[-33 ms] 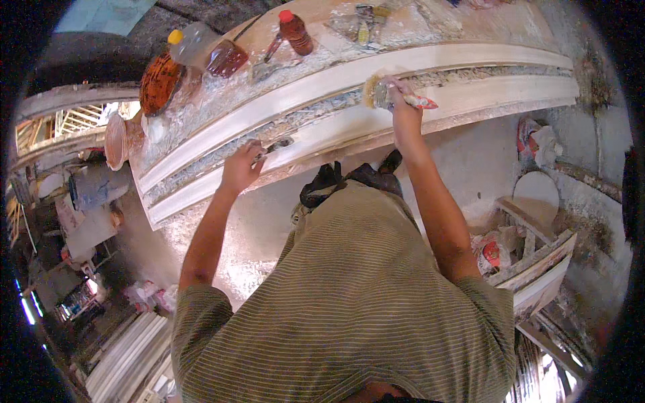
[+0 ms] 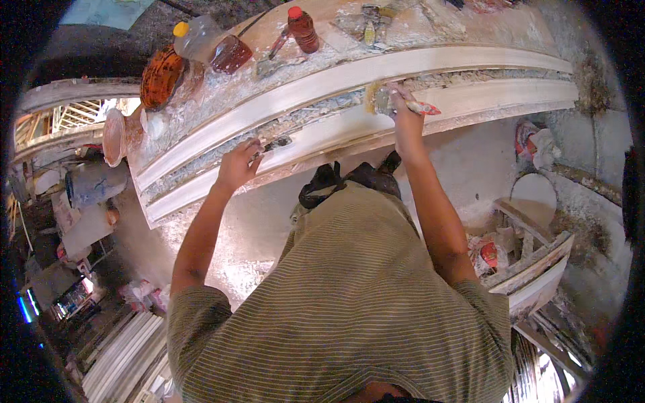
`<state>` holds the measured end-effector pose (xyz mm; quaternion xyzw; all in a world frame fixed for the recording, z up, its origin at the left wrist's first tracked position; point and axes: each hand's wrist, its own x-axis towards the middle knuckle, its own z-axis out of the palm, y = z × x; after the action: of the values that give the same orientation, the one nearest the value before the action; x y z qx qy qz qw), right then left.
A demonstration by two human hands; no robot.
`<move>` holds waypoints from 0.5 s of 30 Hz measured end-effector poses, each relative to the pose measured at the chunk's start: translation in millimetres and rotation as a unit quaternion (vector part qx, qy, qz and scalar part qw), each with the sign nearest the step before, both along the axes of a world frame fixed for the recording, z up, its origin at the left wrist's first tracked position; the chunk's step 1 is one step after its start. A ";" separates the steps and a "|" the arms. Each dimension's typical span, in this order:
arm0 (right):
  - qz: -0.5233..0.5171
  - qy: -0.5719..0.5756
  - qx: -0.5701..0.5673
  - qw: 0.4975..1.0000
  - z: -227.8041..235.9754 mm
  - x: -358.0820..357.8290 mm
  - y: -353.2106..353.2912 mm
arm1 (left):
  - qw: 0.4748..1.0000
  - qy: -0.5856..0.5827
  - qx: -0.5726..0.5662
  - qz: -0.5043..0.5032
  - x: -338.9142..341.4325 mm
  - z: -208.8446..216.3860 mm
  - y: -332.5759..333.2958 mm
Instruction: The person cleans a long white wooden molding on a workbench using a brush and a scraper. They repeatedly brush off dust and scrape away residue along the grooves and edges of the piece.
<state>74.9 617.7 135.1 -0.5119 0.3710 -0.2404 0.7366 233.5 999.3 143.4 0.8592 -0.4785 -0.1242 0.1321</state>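
My right hand [image 2: 407,115] grips a wide paintbrush [image 2: 381,99] with pale bristles and a red-ended handle, its bristles at the near one of two long white strips [image 2: 322,138]. The strips lie side by side on a worktable, with a rough, crusted gap [image 2: 295,113] between them. Farther left, my left hand [image 2: 238,164] rests over the near strip with its fingers curled. A small dark piece [image 2: 277,143] lies just beyond the fingertips; whether the fingers hold it is unclear.
Behind the strips stand a red-capped bottle [image 2: 304,31], a yellow-capped clear jug [image 2: 196,37] and an orange-stained bowl [image 2: 161,77]. A scraper [image 2: 272,62] and another brush [image 2: 369,27] lie there too. Stacked white lengths [image 2: 124,359] sit at lower left; a wooden frame [image 2: 531,275] is at right.
The paintbrush and my right hand have shifted slightly toward me over the near strip. My left hand has moved a little to the left. The whole view has shifted slightly.
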 end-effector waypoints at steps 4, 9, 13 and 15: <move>-0.021 0.032 0.002 0.999 -5.8 -29.5 23.4 | 0.997 0.020 -0.010 -0.080 16.9 -33.5 -15.1; -0.113 0.033 0.048 0.992 5.6 -55.2 31.9 | 0.981 0.027 0.036 -0.189 2.5 -28.2 -162.7; -0.141 0.017 0.039 0.989 8.9 -64.2 17.5 | 0.983 0.040 0.039 -0.175 16.2 -34.7 -153.7; -0.155 0.003 0.043 0.987 6.1 -76.0 4.6 | 0.984 0.033 -0.011 -0.176 34.8 -37.5 -95.7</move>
<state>-1.1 622.2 141.2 -0.4165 0.4580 -0.3344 0.7106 268.3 903.6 105.9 0.7555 -0.6191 -0.1681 0.1331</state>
